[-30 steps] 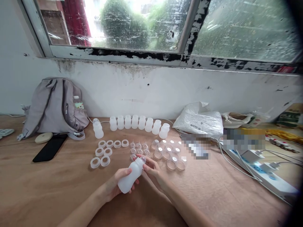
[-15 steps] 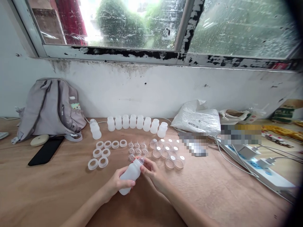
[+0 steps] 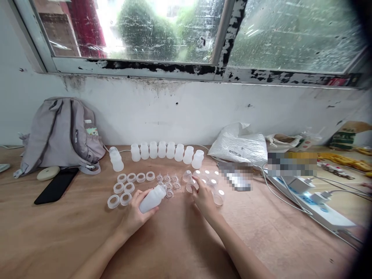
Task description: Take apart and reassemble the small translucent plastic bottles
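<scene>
A frosted white baby bottle [image 3: 150,200] lies tilted in my left hand [image 3: 134,211], its fingers wrapped round the body. On its mouth sits a clear nipple, its tip pointing up and right, over a group of clear nipples [image 3: 169,193]. My right hand [image 3: 205,197] is among the clear dome caps [image 3: 218,198], thumb and fingers curled at one clear cap [image 3: 189,187]; the hand hides some caps behind it. White screw rings [image 3: 126,198] lie in short rows left of the nipples.
Several frosted bottles [image 3: 170,150] stand along the wall, one capped bottle [image 3: 117,161] apart at left. A backpack [image 3: 61,131], phone [image 3: 56,186] and round beige item [image 3: 48,173] lie left. A plastic bag [image 3: 238,145] and power strip [image 3: 322,209] with cables are at right.
My right hand has left the bottle's neck and moved right to the clear caps. My left hand has moved slightly left and up with the bottle, which tilts flatter.
</scene>
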A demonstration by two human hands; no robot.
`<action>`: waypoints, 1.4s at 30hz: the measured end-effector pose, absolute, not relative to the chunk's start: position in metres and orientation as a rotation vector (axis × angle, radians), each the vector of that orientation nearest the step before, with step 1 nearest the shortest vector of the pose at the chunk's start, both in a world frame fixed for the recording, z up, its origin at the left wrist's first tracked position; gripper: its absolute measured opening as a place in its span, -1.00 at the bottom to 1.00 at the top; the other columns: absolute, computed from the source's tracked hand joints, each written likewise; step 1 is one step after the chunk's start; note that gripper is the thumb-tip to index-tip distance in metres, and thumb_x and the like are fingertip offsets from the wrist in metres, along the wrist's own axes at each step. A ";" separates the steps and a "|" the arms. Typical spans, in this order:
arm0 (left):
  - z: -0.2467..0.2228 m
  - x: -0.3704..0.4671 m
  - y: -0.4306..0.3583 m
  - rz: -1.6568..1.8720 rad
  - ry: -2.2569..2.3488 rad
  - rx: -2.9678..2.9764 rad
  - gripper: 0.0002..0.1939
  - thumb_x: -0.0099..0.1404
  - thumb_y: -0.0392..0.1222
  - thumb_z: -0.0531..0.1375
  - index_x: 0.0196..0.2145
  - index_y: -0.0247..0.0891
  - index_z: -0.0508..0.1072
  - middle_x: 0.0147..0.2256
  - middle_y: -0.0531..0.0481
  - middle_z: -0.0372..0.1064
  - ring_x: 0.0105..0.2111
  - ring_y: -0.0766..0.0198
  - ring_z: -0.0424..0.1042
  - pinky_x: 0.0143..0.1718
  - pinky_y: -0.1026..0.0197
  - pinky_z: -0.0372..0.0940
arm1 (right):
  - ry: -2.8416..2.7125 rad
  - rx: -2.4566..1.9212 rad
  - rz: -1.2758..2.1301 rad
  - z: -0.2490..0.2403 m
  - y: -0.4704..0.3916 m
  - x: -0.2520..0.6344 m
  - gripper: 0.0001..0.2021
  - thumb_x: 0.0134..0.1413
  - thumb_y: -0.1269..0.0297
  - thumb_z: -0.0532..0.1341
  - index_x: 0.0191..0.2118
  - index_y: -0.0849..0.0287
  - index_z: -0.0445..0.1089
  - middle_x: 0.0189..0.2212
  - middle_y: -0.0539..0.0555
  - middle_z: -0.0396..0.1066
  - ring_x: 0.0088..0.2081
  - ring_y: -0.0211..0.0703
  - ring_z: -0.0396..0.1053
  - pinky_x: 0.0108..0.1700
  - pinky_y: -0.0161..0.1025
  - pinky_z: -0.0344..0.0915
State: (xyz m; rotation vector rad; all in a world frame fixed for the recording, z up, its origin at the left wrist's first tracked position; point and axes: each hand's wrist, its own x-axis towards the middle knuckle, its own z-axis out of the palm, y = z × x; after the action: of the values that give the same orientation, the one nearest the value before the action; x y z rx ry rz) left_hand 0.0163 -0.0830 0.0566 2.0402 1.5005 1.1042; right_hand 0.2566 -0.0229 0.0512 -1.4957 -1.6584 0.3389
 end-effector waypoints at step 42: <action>0.046 0.016 -0.092 1.131 1.190 2.653 -0.52 0.04 -0.20 0.15 -0.05 -0.26 0.17 -0.25 -0.11 0.36 -0.29 0.19 0.36 -0.31 0.19 0.29 | -1.428 -1.069 1.215 0.039 -0.069 0.207 -0.75 0.08 0.07 -0.02 -0.43 0.14 0.15 -0.66 -0.11 0.18 -0.74 -0.38 0.18 -0.73 -0.43 0.06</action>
State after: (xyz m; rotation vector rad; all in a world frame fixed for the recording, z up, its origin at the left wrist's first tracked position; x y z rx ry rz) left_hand 0.0160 -0.0921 0.0460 2.6530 1.1899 1.1308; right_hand 0.2069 -0.0685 0.0388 -1.0685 -1.4280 1.2154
